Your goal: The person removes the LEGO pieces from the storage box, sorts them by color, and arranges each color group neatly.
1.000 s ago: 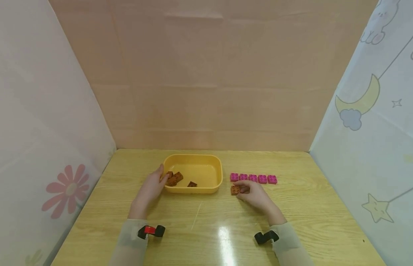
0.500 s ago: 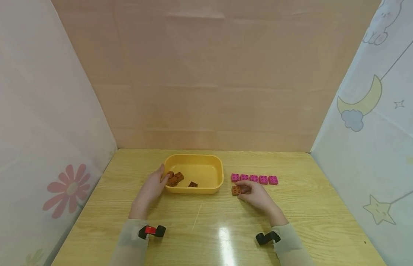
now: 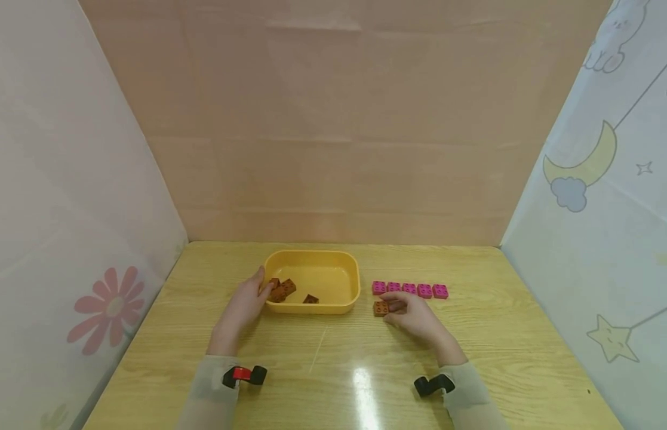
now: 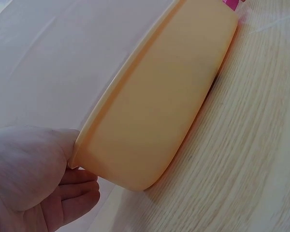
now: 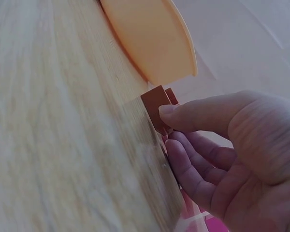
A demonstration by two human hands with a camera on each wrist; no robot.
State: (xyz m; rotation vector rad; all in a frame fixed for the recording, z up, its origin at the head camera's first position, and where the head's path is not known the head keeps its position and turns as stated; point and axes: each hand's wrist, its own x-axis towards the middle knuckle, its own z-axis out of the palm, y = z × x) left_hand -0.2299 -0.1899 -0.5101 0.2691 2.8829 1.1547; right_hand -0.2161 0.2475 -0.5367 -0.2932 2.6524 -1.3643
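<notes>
Head: tray crosswise, brick studs up

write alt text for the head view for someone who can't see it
A person's right hand pinches a brown block at a wooden table, on the near side of a row of five pink blocks. The left hand grips the left end of a yellow tray holding more brown blocks.
</notes>
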